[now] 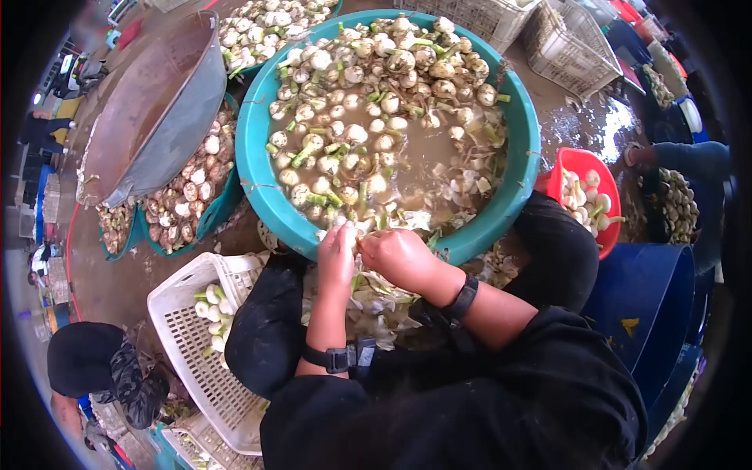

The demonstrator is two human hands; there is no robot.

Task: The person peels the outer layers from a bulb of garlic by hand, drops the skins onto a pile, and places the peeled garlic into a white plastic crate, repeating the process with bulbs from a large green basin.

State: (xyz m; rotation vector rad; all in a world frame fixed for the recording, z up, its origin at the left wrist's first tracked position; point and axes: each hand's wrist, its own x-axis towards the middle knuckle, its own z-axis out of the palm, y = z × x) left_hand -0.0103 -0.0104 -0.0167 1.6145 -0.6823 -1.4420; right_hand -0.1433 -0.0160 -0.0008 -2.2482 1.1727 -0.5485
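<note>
Both my hands meet over the near rim of a large teal tub [253, 149]. My left hand [337, 254] has its fingers closed on a small pale piece, partly hidden by the fingers. Against it, my right hand [397, 257] is curled, and what its fingers hold is hidden. Muddy water [419, 164] fills the tub, with many white bulbs [356, 133] with green stem stubs heaped toward the far side. Pale peels [462, 188] float at the right. More peelings [380, 301] lie below my hands, between my knees.
A white crate [188, 345] with bulbs stands at the left, a red bucket [558, 176] of bulbs at the right. A blue barrel [638, 298] is near my right side. A metal basin [157, 117] leans over bulb-filled tubs. A person [86, 360] is at lower left, another person's arm [681, 157] at right.
</note>
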